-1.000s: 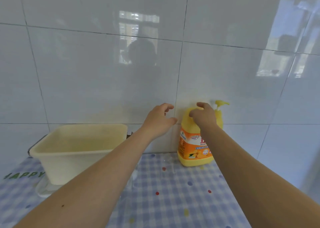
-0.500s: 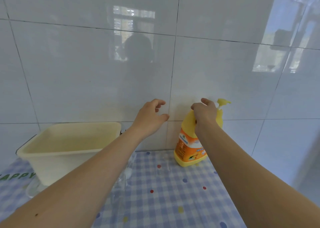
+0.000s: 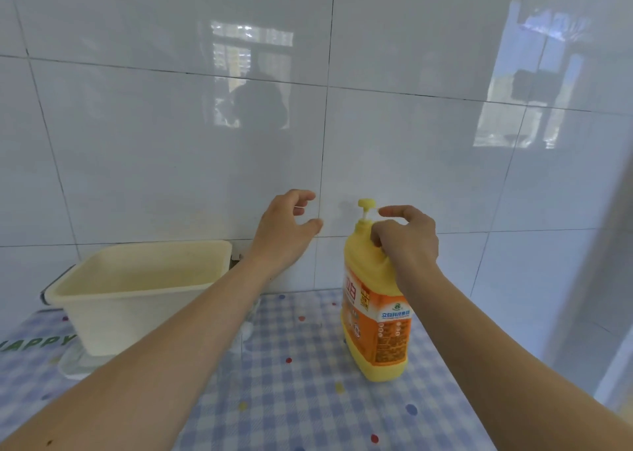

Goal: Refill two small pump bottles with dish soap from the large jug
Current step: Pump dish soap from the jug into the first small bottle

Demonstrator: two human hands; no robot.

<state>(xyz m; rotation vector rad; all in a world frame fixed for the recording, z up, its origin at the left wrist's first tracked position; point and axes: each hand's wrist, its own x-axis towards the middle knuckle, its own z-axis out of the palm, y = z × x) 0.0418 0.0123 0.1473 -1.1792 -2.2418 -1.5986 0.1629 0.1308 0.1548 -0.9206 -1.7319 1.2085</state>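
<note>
The large yellow jug (image 3: 375, 313) with an orange label and a yellow pump head stands on the checked tablecloth (image 3: 308, 382), right of centre. My right hand (image 3: 407, 241) grips its handle near the neck, fingers curled round it. My left hand (image 3: 284, 231) hovers in the air to the left of the jug, fingers loosely curled, holding nothing. Under my left forearm a clear small bottle (image 3: 245, 334) is partly visible, mostly hidden by the arm.
A cream plastic tub (image 3: 137, 289) sits at the left on a clear tray (image 3: 77, 365). A white tiled wall (image 3: 342, 125) runs close behind everything. The table's right edge drops off past the jug.
The jug has come forward from the wall toward me with my right hand on its handle, and has turned so the pump nozzle no longer points right. My left hand stays hovering.
</note>
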